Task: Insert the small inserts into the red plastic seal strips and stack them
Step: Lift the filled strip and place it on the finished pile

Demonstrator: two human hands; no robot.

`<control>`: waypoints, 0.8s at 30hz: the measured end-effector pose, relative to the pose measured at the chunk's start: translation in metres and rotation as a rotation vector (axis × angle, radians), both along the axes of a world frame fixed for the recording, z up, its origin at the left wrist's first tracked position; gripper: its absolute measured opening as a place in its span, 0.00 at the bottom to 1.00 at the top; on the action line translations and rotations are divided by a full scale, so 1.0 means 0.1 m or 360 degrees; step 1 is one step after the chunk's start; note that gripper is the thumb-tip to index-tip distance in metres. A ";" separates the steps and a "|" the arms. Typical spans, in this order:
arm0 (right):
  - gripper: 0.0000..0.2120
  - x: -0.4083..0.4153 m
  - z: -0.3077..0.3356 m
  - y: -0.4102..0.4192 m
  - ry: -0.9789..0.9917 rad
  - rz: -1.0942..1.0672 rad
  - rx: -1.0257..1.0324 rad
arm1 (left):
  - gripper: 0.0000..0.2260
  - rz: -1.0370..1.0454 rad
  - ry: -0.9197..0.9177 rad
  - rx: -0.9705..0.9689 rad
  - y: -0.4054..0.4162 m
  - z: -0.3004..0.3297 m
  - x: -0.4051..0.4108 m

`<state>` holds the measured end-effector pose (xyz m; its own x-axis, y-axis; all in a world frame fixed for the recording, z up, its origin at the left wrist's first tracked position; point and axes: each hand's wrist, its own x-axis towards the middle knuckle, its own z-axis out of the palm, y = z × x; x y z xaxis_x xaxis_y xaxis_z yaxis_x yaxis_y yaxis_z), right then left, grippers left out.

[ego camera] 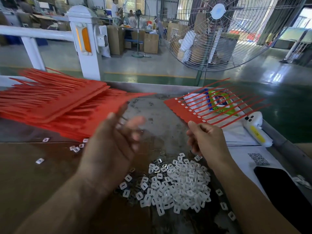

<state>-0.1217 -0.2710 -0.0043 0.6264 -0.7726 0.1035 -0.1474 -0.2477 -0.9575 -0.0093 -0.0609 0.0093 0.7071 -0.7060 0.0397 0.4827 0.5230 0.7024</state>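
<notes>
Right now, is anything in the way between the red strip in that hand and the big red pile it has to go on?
Only the left hand. The right hand pinches the red strip, raised above the table. The left hand hangs open in the gap between it and the red pile, fingers touching the pile's edge.

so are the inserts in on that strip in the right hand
In, as far as visible. The strip held by the right hand shows a small white insert at each visible slot along its band; slots near the fingers are hidden.
</notes>
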 end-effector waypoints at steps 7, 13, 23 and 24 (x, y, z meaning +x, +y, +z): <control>0.27 0.09 0.09 0.25 -0.0120 0.0667 0.0334 | 0.20 -0.0308 0.0094 0.0128 -0.09 0.02 -0.33; 0.29 0.14 0.10 0.46 -0.0450 0.1060 0.0375 | 0.24 -0.0449 -0.0112 0.0195 -0.13 -0.09 -0.39; 0.42 0.23 0.24 0.64 -0.0323 0.0961 0.0945 | 0.19 -0.0322 -0.0215 0.0491 -0.11 -0.11 -0.29; 0.42 0.24 0.27 0.61 -0.0387 0.0874 0.0920 | 0.20 -0.0281 -0.0211 0.0488 -0.10 -0.11 -0.27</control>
<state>-0.0974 -0.2101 0.0232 0.9410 -0.3366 -0.0344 0.0786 0.3162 -0.9454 -0.0367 -0.0713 -0.0016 0.5764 -0.8098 -0.1096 0.4413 0.1955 0.8758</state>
